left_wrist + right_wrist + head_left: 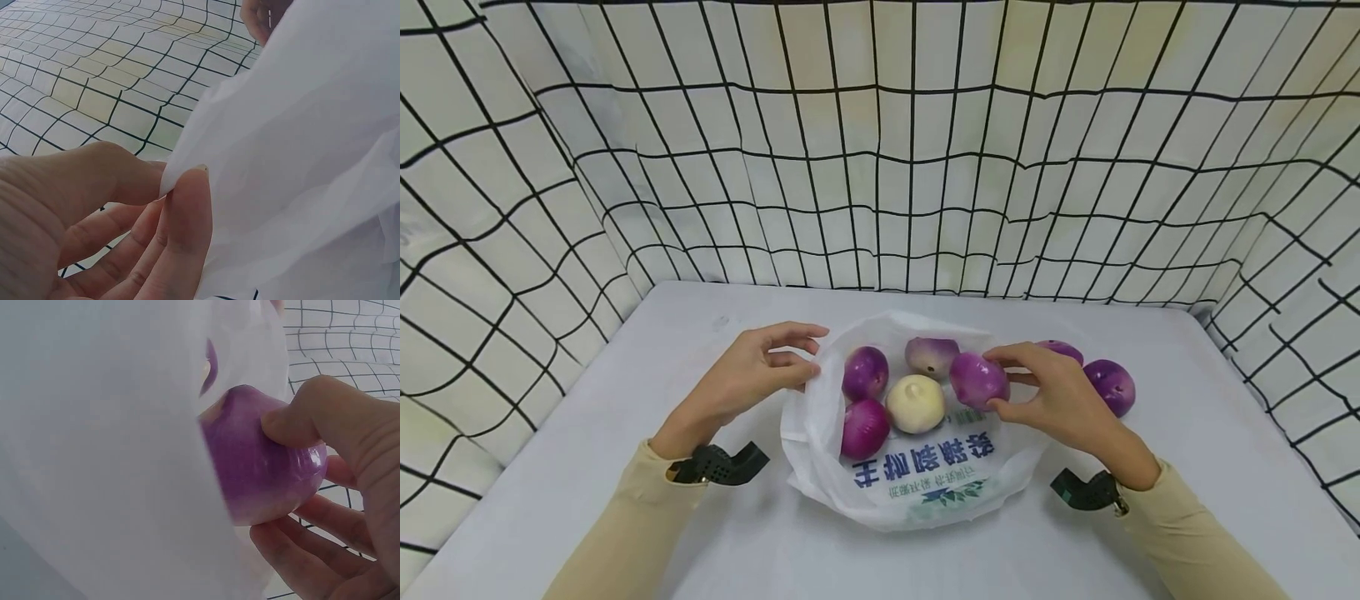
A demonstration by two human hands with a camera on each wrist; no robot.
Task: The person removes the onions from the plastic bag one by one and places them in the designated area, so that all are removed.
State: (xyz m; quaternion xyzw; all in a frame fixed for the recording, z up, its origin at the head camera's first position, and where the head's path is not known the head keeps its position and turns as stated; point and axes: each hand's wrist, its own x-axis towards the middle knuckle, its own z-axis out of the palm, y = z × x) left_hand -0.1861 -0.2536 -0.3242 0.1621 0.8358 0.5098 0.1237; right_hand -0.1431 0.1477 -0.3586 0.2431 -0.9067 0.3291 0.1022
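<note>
Lower left of the frame: a pale yellow sleeve [617,525], lightly creased, ends at the wrist beside a black wrist camera [718,464], curved and dotted with small holes. Lower right: a matching sleeve [1198,533] and a second black wrist camera [1086,490], with a brass-coloured fitting [1121,504].

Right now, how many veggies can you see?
7. In the bag: back left purple one, front left purple one, cream one, two-toned one. Right fingers pinch the fifth one. Outside, to the right: sixth one and, nearer, seventh one. More may be hidden.
</note>
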